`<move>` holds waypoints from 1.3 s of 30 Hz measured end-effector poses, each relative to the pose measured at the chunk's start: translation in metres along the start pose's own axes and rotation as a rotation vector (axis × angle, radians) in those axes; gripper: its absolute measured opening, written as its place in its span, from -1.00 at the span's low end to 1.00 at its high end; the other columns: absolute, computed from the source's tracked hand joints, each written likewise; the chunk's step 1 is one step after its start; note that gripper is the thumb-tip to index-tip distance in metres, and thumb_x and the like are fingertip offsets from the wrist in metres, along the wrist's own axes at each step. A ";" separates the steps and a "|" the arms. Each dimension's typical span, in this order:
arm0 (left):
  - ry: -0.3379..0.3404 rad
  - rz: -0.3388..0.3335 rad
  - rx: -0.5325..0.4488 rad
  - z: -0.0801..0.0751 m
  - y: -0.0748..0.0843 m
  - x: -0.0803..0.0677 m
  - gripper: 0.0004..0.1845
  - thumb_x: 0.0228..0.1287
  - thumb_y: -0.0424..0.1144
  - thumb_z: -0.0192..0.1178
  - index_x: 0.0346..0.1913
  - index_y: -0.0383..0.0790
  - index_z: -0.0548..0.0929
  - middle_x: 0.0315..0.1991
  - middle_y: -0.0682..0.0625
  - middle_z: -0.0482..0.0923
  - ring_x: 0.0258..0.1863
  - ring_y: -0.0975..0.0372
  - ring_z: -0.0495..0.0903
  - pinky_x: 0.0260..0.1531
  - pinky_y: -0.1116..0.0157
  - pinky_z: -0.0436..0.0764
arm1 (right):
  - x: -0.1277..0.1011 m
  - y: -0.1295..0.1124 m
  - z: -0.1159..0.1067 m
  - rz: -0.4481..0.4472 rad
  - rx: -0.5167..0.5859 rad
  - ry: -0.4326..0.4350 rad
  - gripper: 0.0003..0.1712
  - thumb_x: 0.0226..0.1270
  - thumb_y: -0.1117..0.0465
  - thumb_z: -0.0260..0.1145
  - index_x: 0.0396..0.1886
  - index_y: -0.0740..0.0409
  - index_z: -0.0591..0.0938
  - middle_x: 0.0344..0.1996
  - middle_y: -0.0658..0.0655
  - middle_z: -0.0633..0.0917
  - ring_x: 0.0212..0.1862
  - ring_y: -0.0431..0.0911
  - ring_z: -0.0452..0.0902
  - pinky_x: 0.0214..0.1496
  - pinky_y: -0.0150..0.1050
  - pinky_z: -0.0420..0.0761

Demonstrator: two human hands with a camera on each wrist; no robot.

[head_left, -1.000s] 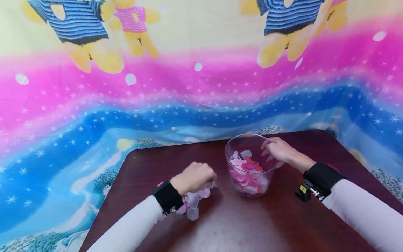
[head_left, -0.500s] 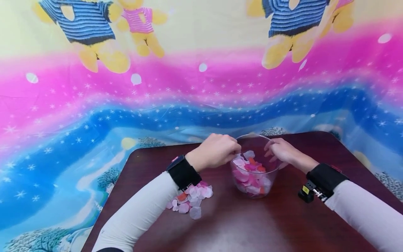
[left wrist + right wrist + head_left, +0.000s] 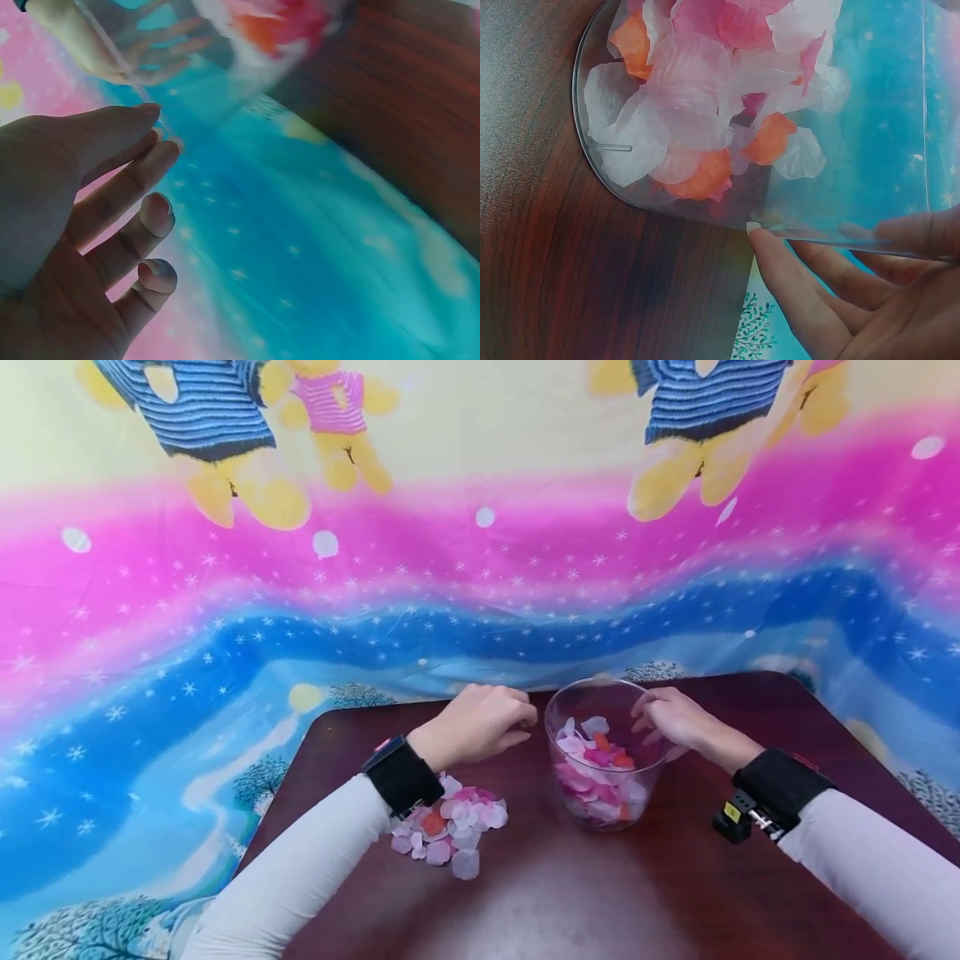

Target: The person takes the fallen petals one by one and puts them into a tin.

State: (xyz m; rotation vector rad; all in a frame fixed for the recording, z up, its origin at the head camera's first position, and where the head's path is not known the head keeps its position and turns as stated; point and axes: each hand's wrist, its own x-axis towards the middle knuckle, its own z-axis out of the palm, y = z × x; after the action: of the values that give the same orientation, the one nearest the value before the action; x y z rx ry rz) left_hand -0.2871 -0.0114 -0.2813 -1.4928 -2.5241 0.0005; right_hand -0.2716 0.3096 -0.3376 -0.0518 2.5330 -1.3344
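Observation:
A clear plastic cup stands on the dark wooden table, about half full of pink, white and orange petals. My right hand grips the cup's right rim, fingers against the outer wall, with the petals showing through the cup. My left hand hovers just left of the cup, fingers loosely bent and holding nothing. A loose pile of petals lies on the table under my left wrist.
A bright cartoon bear cloth hangs behind the table and drapes past its far and left edges. Both wrists wear black bands with cameras. Bare tabletop stretches toward the front edge.
My left hand rose from the petal pile to the cup's rim, then drew back to the cup's left, empty. The right hand stayed on the cup.

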 end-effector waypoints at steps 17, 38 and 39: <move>-0.198 -0.152 -0.099 0.104 -0.004 -0.091 -0.93 0.27 -0.16 0.44 -0.21 0.01 0.81 -0.24 0.14 0.70 -0.33 0.32 0.64 -0.51 0.32 0.54 | 0.002 0.002 0.001 -0.014 -0.019 -0.002 -0.46 0.51 0.23 -0.25 0.25 0.48 0.41 0.15 0.53 0.59 0.10 0.36 0.61 -0.31 0.05 0.71; 0.079 -0.017 -0.059 -0.026 -0.005 -0.014 -0.87 0.38 -0.32 0.31 -0.34 -0.01 0.71 -0.35 0.19 0.61 -0.38 0.34 0.53 -0.39 0.33 0.53 | 0.002 0.002 0.001 -0.016 -0.013 0.010 -0.46 0.48 0.23 -0.25 0.23 0.47 0.44 0.15 0.52 0.60 0.08 0.36 0.62 -0.32 0.07 0.71; 0.081 -0.012 -0.061 -0.029 -0.003 -0.009 -0.88 0.40 -0.30 0.30 -0.33 -0.01 0.71 -0.34 0.18 0.61 -0.38 0.34 0.53 -0.39 0.33 0.53 | 0.002 0.002 0.001 -0.015 -0.016 0.010 -0.46 0.49 0.23 -0.25 0.22 0.47 0.44 0.15 0.52 0.60 0.08 0.35 0.62 -0.32 0.07 0.71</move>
State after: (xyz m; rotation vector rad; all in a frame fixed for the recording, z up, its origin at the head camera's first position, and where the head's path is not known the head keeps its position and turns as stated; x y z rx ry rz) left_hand -0.2801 -0.0232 -0.2537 -1.4690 -2.4900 -0.1369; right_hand -0.2727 0.3092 -0.3403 -0.0682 2.5569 -1.3236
